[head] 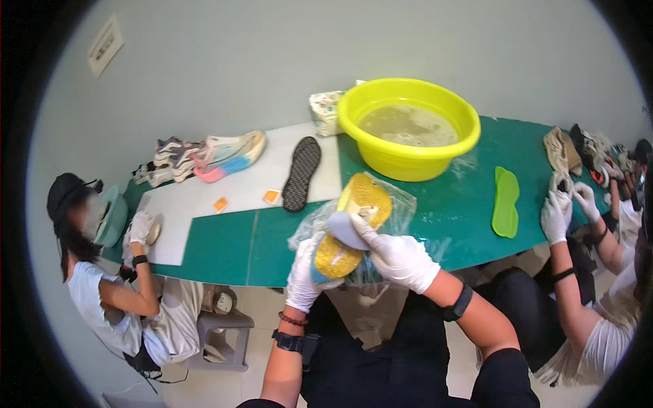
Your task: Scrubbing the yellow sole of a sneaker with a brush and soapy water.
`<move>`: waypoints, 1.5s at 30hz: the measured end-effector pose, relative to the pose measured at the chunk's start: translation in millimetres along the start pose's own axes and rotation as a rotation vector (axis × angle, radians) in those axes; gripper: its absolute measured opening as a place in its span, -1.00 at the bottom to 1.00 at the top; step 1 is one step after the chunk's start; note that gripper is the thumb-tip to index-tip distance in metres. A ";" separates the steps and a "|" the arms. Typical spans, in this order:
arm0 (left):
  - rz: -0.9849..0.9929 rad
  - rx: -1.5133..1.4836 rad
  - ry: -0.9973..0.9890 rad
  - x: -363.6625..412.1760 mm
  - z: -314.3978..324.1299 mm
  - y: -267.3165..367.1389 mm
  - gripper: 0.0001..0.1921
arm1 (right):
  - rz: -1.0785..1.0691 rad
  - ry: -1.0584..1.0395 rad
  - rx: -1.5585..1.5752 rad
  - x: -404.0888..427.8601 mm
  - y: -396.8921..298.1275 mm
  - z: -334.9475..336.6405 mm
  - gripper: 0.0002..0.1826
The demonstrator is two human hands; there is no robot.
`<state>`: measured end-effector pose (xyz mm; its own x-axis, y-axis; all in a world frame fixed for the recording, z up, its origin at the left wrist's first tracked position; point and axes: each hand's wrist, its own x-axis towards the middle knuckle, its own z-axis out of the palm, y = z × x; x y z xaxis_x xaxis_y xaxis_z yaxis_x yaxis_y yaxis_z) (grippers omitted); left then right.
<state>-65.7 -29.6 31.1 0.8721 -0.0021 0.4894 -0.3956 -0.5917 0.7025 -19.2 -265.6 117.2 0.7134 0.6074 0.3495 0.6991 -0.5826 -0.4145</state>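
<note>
In a white glove, my left hand (304, 275) grips the lower end of a yellow shoe (375, 196) with blue at its near edge. My right hand (403, 260), also gloved in white, holds a grey oval tool (346, 230), perhaps a brush, against the middle of the shoe. Its underside is hidden. A clear plastic bag (405, 204) lies beneath the shoe on the green table mat (219, 250). Beyond the shoe stands a yellow plastic basin (416, 163) of cloudy water.
A black insole or outsole (302, 174) and orange packets (271, 196) lie on a white board (240, 201), near a multicoloured shoe (229, 158). Green shoe-shaped pieces (505, 204) lie right. A patterned packet (325, 112) touches the basin. People handle shoes at both sides.
</note>
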 end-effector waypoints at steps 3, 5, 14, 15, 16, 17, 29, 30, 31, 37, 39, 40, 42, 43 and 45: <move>0.011 -0.005 -0.005 1.5 3.7 -0.7 0.07 | 0.183 0.068 -0.093 0.1 25.2 14.8 -0.31; 0.075 0.082 -0.021 5.7 3.7 -3.3 0.11 | 0.299 0.059 -0.202 4.9 46.8 13.0 -0.57; 0.013 -0.058 0.009 3.2 1.2 5.0 0.06 | 0.354 -0.058 -0.313 17.5 64.5 -15.4 -0.77; 0.056 0.005 0.011 2.8 1.4 5.4 0.03 | 0.366 -0.111 -0.355 17.0 59.2 -26.4 -0.77; 0.053 0.002 0.016 2.5 1.6 4.8 0.03 | 0.365 -0.140 -0.394 15.0 62.5 -29.6 -0.77; 0.059 0.002 0.013 2.4 1.2 4.4 0.03 | 0.339 -0.145 -0.416 12.4 66.9 -32.0 -0.78; 0.031 0.002 0.021 -1.7 3.4 1.7 0.06 | 0.367 -0.070 -0.513 6.6 82.8 -24.2 -0.87; 0.086 0.024 0.061 -2.6 3.5 -3.3 0.06 | 0.364 -0.052 -0.513 0.2 88.4 -25.6 -0.87; 0.092 0.011 0.060 -4.2 4.2 -10.3 0.07 | 0.380 -0.003 -0.320 -13.6 92.7 -21.0 -0.90; -0.078 -0.165 -0.153 2.5 -14.5 3.9 0.17 | 0.609 0.261 0.523 -87.3 129.9 1.7 -0.79; -0.318 -0.407 -0.290 11.1 -26.9 25.3 0.14 | 0.761 0.399 0.843 -87.6 129.5 1.8 -0.68; -0.314 -0.394 -0.294 13.1 -27.7 26.7 0.14 | 0.757 0.405 0.856 -88.2 127.3 0.7 -0.68; -0.450 -0.704 -0.222 16.5 -28.9 33.2 0.09 | 0.814 0.394 0.988 -87.0 127.2 -2.5 -0.70; -0.487 -0.861 -0.104 17.2 -30.3 33.7 0.04 | 0.778 0.415 1.011 -87.2 131.2 3.9 -0.70; -0.432 -0.979 0.112 20.1 -34.1 58.1 0.00 | 0.758 0.422 1.033 -89.6 128.3 2.8 -0.72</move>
<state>-80.9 -36.6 99.4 0.9816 0.1560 0.1101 -0.1623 0.3786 0.9112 6.4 -393.3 30.4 0.9956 -0.0006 -0.0938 -0.0934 0.0853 -0.9920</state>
